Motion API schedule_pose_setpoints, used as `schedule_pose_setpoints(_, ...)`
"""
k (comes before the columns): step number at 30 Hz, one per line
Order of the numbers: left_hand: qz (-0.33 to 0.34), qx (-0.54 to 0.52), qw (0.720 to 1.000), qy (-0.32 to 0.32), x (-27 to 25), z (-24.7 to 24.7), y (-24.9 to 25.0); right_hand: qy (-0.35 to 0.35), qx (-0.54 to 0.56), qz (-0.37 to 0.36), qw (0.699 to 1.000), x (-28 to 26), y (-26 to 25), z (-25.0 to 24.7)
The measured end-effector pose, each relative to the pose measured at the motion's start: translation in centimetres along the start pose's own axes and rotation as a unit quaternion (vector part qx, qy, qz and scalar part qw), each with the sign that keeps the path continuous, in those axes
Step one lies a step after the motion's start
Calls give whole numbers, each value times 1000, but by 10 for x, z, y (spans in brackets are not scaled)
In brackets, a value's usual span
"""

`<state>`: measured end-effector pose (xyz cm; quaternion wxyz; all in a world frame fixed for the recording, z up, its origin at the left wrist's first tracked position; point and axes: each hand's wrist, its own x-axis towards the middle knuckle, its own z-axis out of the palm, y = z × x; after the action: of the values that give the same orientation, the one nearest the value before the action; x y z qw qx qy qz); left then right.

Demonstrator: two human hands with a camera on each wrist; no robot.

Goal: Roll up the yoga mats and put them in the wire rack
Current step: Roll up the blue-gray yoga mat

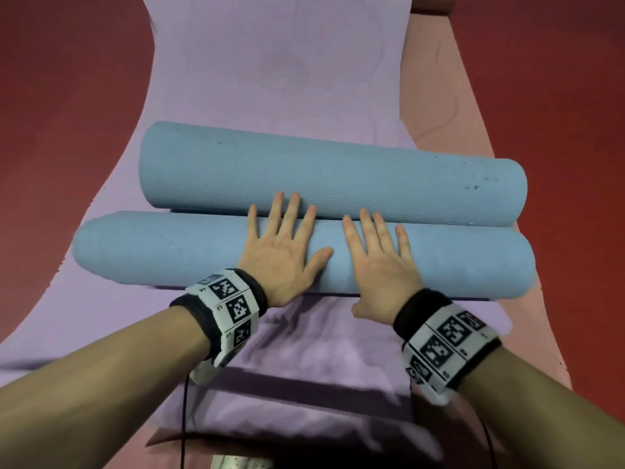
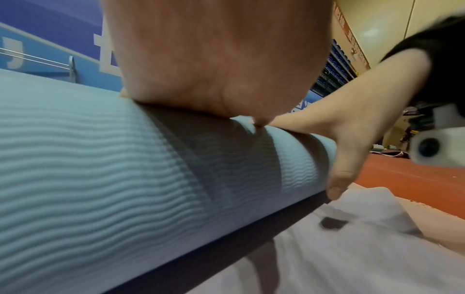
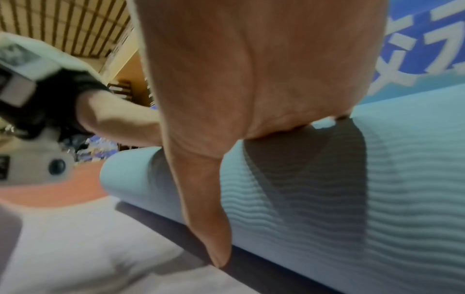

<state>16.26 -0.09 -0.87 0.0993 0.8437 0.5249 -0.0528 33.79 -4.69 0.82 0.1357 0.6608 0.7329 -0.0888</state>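
Observation:
Two light-blue rolls lie across a flat lilac yoga mat [image 1: 270, 72]. The near roll [image 1: 152, 252] lies under both my palms; the far roll [image 1: 338, 174] sits right behind it. My left hand [image 1: 282, 242] presses flat on the near roll's middle, fingers spread and straight, tips reaching the far roll. My right hand [image 1: 378, 252] lies flat beside it, its thumb hanging down the roll's near side. The left wrist view shows my palm [image 2: 214, 59] on the ribbed blue roll [image 2: 100, 179]; the right wrist view shows my right palm [image 3: 251, 69] on the same roll [image 3: 377, 199].
A pink mat [image 1: 449, 106] lies flat to the right of the lilac one, on a red floor [image 1: 67, 96]. A blue banner wall [image 2: 50, 39] with a metal rail stands beyond. The wire rack is not clearly in view.

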Motion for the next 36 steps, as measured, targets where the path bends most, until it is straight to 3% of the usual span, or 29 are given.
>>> schedule_pose_setpoints(4,4,2,999,-32,-1,-5,-3,54,-30,10,998,7,-4,4)
schedule_pose_setpoints(7,26,75,995,-53,-11,-7,0,82,-45,2,996,1,-1,13)
schedule_pose_setpoints(12,47,165,985,-32,-25,-13,2,106,-34,-21,994,-16,-2,16)
schedule_pose_setpoints(18,103,176,975,-92,-70,-17,27,62,-16,-61,996,-73,3,24)
schedule_pose_setpoints(25,159,160,969,-104,-110,-6,49,-12,2,-90,996,-132,9,30)
schedule_pose_setpoints(30,150,112,976,-111,-109,2,39,-73,125,-61,988,-119,7,23)
schedule_pose_setpoints(32,144,92,978,-116,-109,1,38,-64,121,-37,990,-114,3,30)
schedule_pose_setpoints(36,44,-10,991,-125,-112,4,45,-2,98,-17,995,-101,-1,42)
